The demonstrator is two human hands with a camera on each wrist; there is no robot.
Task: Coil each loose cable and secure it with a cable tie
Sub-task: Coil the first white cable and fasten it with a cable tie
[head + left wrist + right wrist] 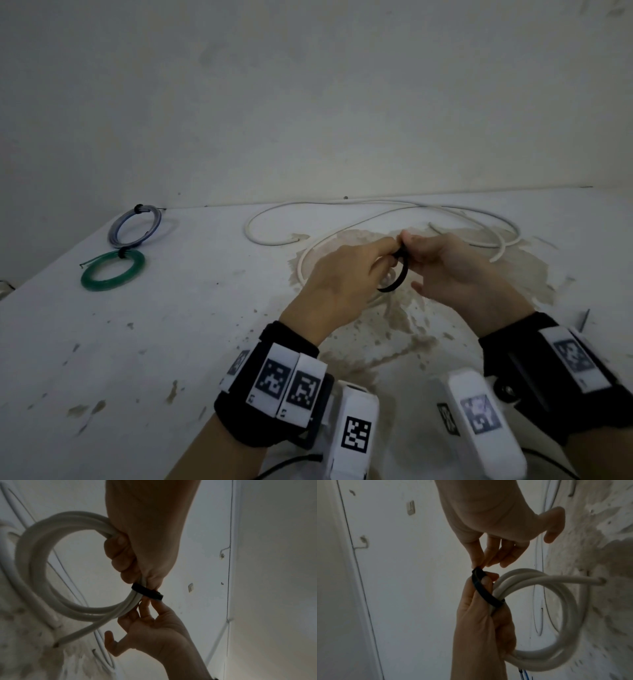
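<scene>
Both hands are meeting above the stained table (144, 342): left hand (337, 291) is clutching the coiled white cable (34, 563), while right hand (455, 274) is pinching the black cable tie (485, 592) wrapped around it.

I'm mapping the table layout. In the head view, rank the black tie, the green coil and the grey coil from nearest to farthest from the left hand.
1. Black tie: at the left hand, between both hands.
2. Green coil: far left on the table.
3. Grey coil: far left, behind the green one, by the wall.
</scene>
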